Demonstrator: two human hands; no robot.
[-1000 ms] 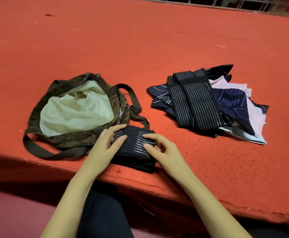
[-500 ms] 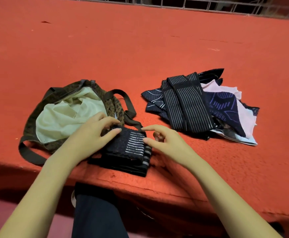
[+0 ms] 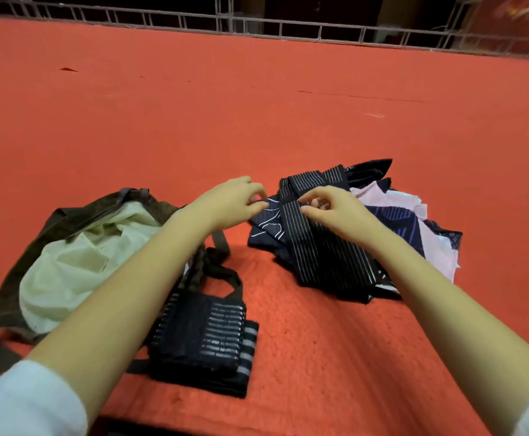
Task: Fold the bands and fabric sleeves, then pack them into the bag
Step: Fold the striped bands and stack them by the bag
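Hands [image 3: 230, 204] [image 3: 338, 212] now at striped sleeve [image 3: 320, 250], lengthwise near-to-far

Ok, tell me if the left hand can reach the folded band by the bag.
Probably yes: the folded band lies uncovered beside the bag, under the left forearm; the left hand, at the fabric pile, need only draw back.

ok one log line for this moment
phase: reaching into pile | left hand, right hand: at striped band, grip unclear | folded band: beside bag, not packed
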